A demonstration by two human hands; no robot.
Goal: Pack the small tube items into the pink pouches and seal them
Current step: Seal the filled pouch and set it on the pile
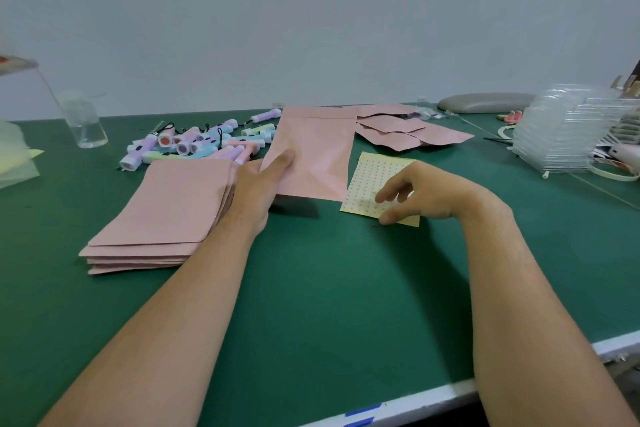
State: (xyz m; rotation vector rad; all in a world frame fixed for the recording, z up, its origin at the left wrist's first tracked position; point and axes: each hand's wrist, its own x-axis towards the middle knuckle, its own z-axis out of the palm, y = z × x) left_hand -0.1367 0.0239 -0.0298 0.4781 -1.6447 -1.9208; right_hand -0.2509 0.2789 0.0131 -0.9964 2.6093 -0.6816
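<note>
— Green table point(329, 288), pale wall point(311, 28) behind. Left hand point(258, 191)?
— Pinching one pink pouch point(311, 156) at its near corner, thumb on top, just beside the pouch stack point(166, 211).
— Right hand point(419, 191)?
— Fingers loosely apart over the sticker sheet point(367, 177), gripping nothing.
— Tubes point(194, 146)?
— Heaped behind the stack.

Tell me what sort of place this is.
Probably a small hand-packing workstation: a stack of empty pink pouches, a heap of pastel tubes and a yellow sticker sheet on a green table.
</note>
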